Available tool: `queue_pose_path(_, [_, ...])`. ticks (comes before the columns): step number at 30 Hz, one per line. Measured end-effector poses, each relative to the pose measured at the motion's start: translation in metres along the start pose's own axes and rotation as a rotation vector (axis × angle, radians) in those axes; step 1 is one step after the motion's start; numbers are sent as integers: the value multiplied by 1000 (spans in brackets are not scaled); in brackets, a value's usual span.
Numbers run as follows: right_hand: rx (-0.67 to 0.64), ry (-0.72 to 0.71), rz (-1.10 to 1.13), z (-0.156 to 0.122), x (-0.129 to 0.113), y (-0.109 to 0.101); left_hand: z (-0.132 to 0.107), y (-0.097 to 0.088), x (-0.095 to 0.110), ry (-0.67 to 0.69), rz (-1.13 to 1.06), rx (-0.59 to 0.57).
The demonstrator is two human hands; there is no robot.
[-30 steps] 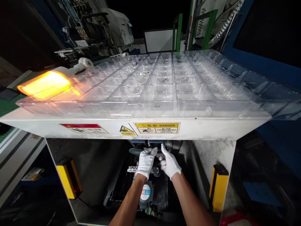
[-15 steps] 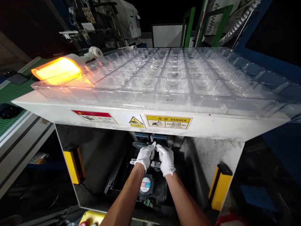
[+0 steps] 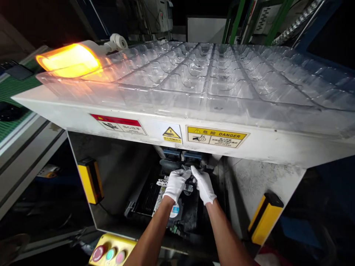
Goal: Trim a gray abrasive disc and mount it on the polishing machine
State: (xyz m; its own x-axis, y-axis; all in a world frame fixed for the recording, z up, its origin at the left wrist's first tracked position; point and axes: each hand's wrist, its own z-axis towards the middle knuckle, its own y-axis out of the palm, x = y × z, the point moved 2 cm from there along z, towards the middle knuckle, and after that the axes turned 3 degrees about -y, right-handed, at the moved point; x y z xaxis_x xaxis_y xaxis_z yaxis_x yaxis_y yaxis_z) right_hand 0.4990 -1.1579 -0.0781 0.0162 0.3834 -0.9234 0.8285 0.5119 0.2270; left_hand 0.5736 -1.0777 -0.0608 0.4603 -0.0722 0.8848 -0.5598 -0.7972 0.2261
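Note:
Both hands wear white gloves and reach into the opening of a machine, under its white top. My left hand (image 3: 176,183) has its fingers closed together; a small grey edge shows at the fingertips, too little to name. Close beside it, my right hand (image 3: 204,186) points inward with thumb and fingers pressed together, and what they pinch is hidden. Just behind the fingertips is a dark oval disc (image 3: 169,165) below blue blocks (image 3: 171,153). A small metal piece (image 3: 188,188) lies between the wrists, and a pale perforated strip (image 3: 162,182) lies left of my left hand.
Clear plastic trays (image 3: 188,79) with moulded pockets cover the white machine top (image 3: 155,114). A glowing orange lamp (image 3: 70,61) lies at its left. Yellow sensor bars (image 3: 90,181) flank the opening. A yellow button box (image 3: 112,251) stands at lower left, a green conveyor (image 3: 11,88) further left.
The view has shifted, showing more of the button box. My left hand has turned inward across the metal piece, uncovering the pale strip. My right hand stays close beside it.

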Motion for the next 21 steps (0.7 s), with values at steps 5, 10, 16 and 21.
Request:
queue_pose_path(5, [-11,-84,25,-2,20,-3,-8,-6,-10,9,96,29])
queue_pose_path(10, [72,-93,-48,-14,36,-32,-16,-17,-9,45,304,133])
queue_pose_path(16, [78,-141,-136,-18,19,-48,0,1,5,32,365,185])
queue_pose_path(21, [139,-136,-189,-36,26,-58,18,16,11,-137,198,142])
